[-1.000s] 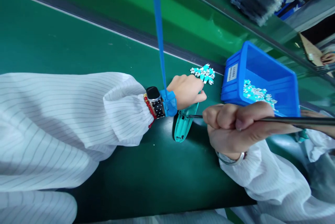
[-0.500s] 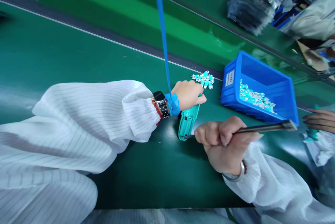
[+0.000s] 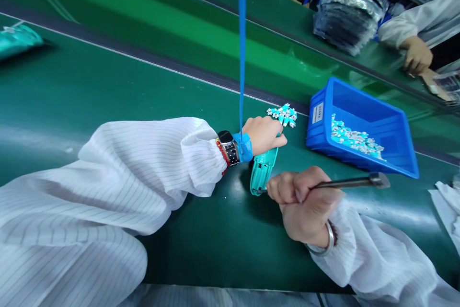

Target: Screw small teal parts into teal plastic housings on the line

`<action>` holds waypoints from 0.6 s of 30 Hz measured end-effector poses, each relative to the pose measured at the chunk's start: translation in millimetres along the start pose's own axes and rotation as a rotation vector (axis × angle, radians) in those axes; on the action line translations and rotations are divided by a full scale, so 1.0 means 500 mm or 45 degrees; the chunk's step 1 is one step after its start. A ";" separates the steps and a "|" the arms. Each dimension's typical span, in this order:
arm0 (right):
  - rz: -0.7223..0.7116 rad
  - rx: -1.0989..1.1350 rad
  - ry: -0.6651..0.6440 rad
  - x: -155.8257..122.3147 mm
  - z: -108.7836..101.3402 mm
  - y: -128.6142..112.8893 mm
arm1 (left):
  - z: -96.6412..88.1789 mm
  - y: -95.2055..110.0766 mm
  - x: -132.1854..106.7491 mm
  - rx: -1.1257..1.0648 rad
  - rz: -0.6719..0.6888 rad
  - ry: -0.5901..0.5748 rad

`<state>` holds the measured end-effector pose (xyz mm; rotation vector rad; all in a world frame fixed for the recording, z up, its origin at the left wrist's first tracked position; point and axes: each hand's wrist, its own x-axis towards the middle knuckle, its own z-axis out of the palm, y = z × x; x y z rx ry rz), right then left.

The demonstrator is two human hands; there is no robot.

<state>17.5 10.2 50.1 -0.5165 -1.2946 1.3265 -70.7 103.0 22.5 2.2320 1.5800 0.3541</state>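
My left hand (image 3: pixel 265 133) is closed over the upper end of a turquoise plastic housing (image 3: pixel 263 171), which it holds at the green bench. A blue wrist strap and a watch sit on that wrist. My right hand (image 3: pixel 305 201) grips a thin dark metal rod tool (image 3: pixel 354 182), its thick end pointing right. The tool's thin tip reaches the lower end of the housing; what it touches there is too small to make out. Just beyond my left hand lies a small pile of turquoise-and-white parts (image 3: pixel 283 115).
A blue bin (image 3: pixel 362 162) with many similar small parts stands right of the pile. At far left is another turquoise piece (image 3: pixel 19 41). A blue cord (image 3: pixel 242 48) rises from my left wrist. Across the bench are stacked plastic-wrapped items (image 3: pixel 347 12) and a co-worker's hand (image 3: pixel 419 55).
The view has shifted slightly. A turquoise piece has come into view at far left. The tool's thick end has swung left and slightly down. A co-worker's hand at right has left the view.
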 end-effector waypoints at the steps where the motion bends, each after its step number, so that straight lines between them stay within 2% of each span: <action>1: -0.016 -0.006 0.001 -0.001 0.000 0.003 | -0.001 -0.001 -0.001 -0.005 0.002 0.004; 5: -0.004 0.043 0.044 0.002 -0.007 0.015 | -0.004 -0.003 -0.007 0.008 -0.017 0.039; 10: 0.211 0.166 0.167 0.015 -0.010 0.034 | -0.005 -0.015 -0.022 0.057 -0.066 0.012; 12: 0.312 0.224 0.164 0.021 -0.018 0.036 | -0.005 -0.020 -0.030 0.095 -0.076 -0.012; 14: 0.383 0.194 0.103 0.028 -0.043 0.034 | -0.002 -0.018 -0.042 0.117 -0.103 -0.045; 15: 0.411 0.097 0.051 0.035 -0.063 0.036 | 0.003 -0.015 -0.048 0.123 -0.121 -0.058; 16: 0.353 -0.066 -0.020 0.045 -0.086 0.041 | 0.011 -0.012 -0.051 0.126 -0.113 -0.093; 17: 0.306 -0.322 -0.084 0.059 -0.109 0.052 | 0.022 -0.011 -0.052 0.136 -0.119 -0.109; 18: 0.173 -0.545 -0.092 0.077 -0.128 0.068 | 0.034 -0.012 -0.049 0.138 -0.127 -0.124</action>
